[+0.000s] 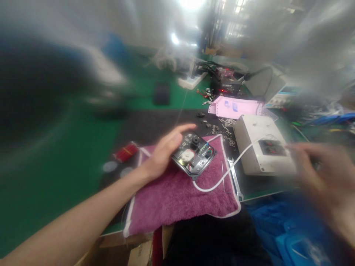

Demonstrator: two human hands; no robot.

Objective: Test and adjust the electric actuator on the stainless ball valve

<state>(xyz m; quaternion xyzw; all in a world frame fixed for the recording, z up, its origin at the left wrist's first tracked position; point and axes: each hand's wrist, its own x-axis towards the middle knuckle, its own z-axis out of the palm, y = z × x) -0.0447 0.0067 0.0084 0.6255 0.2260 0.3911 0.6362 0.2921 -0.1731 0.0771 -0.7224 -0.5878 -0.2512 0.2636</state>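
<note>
The black module (195, 157) was laid cornerwise on the purple towel (177, 199) at the near edge of the desk (69, 166). It was placed just right of the left hand (163, 153), whose fingers were stretched over its left corner; contact could not be told. That grip was held open and flat, with nothing clasped. The right hand (318, 173) was seen well apart, beside the white box (260, 147), too blurred for its grip to be told. A white cable (222, 177) was run from module to box.
</note>
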